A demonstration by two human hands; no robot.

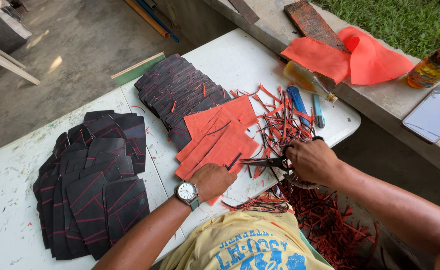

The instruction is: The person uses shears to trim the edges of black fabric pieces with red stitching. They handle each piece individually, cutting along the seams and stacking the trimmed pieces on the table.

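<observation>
My right hand (312, 160) grips black scissors (267, 162) with the blades pointing left at the edge of an orange-red sheet. My left hand (212, 180), with a wristwatch (186, 191) on its wrist, pinches the near edge of the stack of orange-red cut pieces (217, 137) on the white table (10, 200). A thin black strip (233, 161) lies by the scissor tips. Orange and black trimmings (280, 120) are piled behind the scissors.
Black pieces with red lines lie in a fanned stack (92, 185) at left and a second stack (177, 90) behind. More trimmings (325, 220) cover the ground by my lap. On the concrete ledge lie orange cloth (365, 57), two bottles (307, 80), a phone (435, 114). A blue cutter (296, 102) lies on the table.
</observation>
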